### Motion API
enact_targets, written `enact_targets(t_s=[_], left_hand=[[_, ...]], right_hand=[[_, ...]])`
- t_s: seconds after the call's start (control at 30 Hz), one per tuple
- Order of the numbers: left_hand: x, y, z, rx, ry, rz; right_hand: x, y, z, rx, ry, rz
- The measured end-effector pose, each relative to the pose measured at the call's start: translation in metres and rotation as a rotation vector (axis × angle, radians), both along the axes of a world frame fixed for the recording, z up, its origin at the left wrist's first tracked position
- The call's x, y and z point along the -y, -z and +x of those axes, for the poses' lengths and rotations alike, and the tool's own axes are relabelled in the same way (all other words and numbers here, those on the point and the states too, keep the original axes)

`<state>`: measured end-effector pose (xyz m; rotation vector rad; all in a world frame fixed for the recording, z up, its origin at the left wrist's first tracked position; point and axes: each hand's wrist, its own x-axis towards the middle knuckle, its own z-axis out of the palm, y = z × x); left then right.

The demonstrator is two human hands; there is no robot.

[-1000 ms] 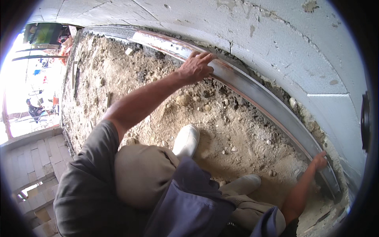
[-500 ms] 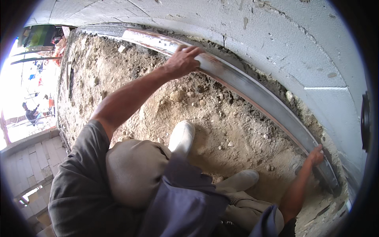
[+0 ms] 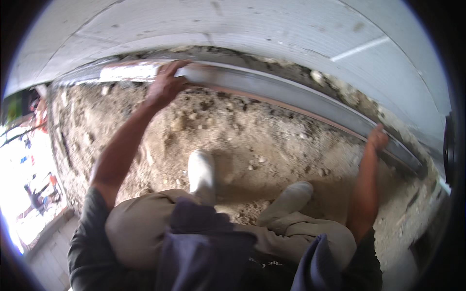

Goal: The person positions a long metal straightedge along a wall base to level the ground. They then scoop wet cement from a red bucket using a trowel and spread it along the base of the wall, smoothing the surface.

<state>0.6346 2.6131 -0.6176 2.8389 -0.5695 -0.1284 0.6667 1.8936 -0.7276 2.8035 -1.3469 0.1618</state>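
- Daylight floods in from the left, where the open area (image 3: 22,179) burns out to white; its details are hard to make out.
- Glare whitens the left end of the metal channel (image 3: 281,92).
- Soft shadows darken the soil (image 3: 272,136) right of the boots (image 3: 201,169).
- Motion blur smears wall (image 3: 272,31) and soil.
- Fisheye bends straight edges toward a black rim.

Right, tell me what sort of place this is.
Probably a building site: bare, pebbly brown ground, a pale grey block wall, and a long grey metal-looking channel along the wall's foot.
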Motion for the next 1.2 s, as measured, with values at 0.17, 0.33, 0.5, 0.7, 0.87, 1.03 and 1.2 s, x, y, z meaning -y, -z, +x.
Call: enact_targets(t_s=[0.17, 0.33, 0.5, 0.7, 0.87, 1.03, 1.2], left_hand=[[0.006, 0.000, -0.001, 0.032, 0.037, 0.133], [0.003, 0.002, -0.003, 0.037, 0.006, 0.079], [0.004, -0.007, 0.010, -0.022, 0.009, 0.161], [-0.021, -0.007, 0.002, 0.043, 0.012, 0.162], [-0.004, -0.001, 0.009, 0.064, 0.039, 0.180], [-0.042, 0.017, -0.004, 0.063, -0.024, 0.153], [0.007, 0.012, 0.008, 0.102, 0.087, 0.131]], right_hand=[[-0.036, -0.024, 0.009, -0.033, 0.028, 0.029], [-0.065, -0.035, -0.002, 0.018, 0.011, 0.035], [-0.049, -0.027, 0.008, 0.116, 0.024, 0.055], [-0.072, -0.017, 0.002, 0.054, 0.019, 0.053], [-0.070, -0.033, 0.017, 0.068, 0.022, 0.061], [-0.105, -0.043, 0.019, 0.032, 0.035, 0.142], [-0.074, -0.060, 0.018, 0.037, 0.101, 0.186]])
